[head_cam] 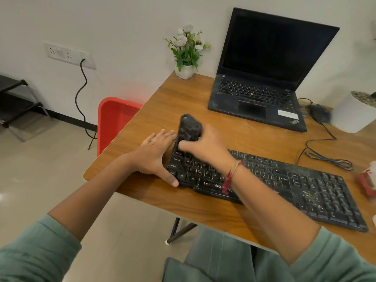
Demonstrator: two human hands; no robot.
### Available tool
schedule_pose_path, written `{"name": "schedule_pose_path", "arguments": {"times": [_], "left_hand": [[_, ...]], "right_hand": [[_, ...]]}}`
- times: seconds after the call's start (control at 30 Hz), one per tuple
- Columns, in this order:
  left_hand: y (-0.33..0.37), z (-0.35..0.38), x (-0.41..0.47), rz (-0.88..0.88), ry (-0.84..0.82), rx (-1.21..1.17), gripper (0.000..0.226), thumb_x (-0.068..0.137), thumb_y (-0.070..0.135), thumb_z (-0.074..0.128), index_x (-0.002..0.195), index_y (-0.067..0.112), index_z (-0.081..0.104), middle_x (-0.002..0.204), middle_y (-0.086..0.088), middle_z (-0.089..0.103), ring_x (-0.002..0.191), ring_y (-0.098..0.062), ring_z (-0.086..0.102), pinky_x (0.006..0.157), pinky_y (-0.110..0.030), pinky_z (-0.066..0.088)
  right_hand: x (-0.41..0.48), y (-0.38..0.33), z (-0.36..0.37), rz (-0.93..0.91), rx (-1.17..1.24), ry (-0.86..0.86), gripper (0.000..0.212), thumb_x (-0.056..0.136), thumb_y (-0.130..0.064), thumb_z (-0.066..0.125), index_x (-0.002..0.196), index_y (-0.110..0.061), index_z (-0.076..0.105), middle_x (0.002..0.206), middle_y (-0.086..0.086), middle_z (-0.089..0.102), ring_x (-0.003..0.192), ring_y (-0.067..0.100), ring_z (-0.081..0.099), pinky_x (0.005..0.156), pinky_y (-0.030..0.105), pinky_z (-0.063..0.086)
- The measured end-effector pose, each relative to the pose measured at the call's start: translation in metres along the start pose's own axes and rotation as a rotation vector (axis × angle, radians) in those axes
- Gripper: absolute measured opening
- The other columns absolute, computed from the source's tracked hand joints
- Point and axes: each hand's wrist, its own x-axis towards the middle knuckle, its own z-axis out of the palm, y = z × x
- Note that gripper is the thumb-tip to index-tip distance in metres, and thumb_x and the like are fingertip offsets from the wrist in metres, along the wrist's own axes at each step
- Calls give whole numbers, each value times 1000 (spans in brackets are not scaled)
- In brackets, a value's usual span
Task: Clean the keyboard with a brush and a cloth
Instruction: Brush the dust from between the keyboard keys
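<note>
A black keyboard [284,186], dusty with pale specks, lies slanted on the wooden desk [203,110]. My right hand [205,145] grips a black brush [188,130] by its handle and holds it down on the keys at the keyboard's far left corner. My left hand [156,153] rests flat against the keyboard's left end, fingers straight along the side and thumb at the front corner. No cloth is clearly in view.
An open black laptop [262,78] stands at the back. A mouse [319,112] with its coiled cable lies to its right. A flower pot [185,55], a white planter [354,112], a red chair [114,121] at the desk's left edge, and a red-white packet [368,180].
</note>
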Motion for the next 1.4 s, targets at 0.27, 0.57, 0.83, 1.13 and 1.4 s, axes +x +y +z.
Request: {"name": "schedule_pose_path", "arguments": {"times": [0.27, 0.57, 0.83, 1.13, 1.4], "left_hand": [[0, 0, 0, -7, 3, -14, 149, 29, 99, 54, 152, 34, -1, 163, 6, -4, 148, -14, -14, 119, -41, -13], [3, -2, -1, -18, -12, -3, 153, 29, 100, 50, 153, 29, -4, 163, 5, -4, 148, -14, -14, 120, -43, -12], [2, -1, -1, -1, -5, -13, 152, 28, 101, 50, 153, 31, -2, 163, 6, -4, 148, -15, -13, 120, -46, -11], [0, 0, 0, 12, 3, -6, 147, 31, 101, 51, 153, 32, 3, 163, 5, 1, 149, -17, -10, 120, -48, -10], [1, -1, 0, 21, 7, -13, 144, 32, 100, 52, 152, 35, 6, 163, 8, 1, 149, -16, -11, 120, -49, -9]], "right_hand": [[10, 9, -17, 125, 20, 83, 24, 74, -29, 74, 71, -25, 50, 67, -10, 53, 63, 7, 55, 45, 16, 41], [9, 8, -2, 27, 6, 102, 29, 72, -30, 73, 60, -15, 50, 55, -3, 51, 51, 11, 48, 41, 15, 34], [5, 6, -1, 25, 65, 16, 23, 73, -28, 73, 73, -9, 59, 67, 3, 61, 61, 17, 57, 52, 28, 46], [2, 2, 2, 16, 126, -79, 22, 73, -26, 74, 81, -8, 63, 73, 8, 67, 66, 19, 62, 57, 33, 50], [-8, -1, 8, 19, 144, -124, 25, 72, -25, 76, 82, -8, 62, 78, 11, 66, 73, 26, 63, 66, 41, 54]]}}
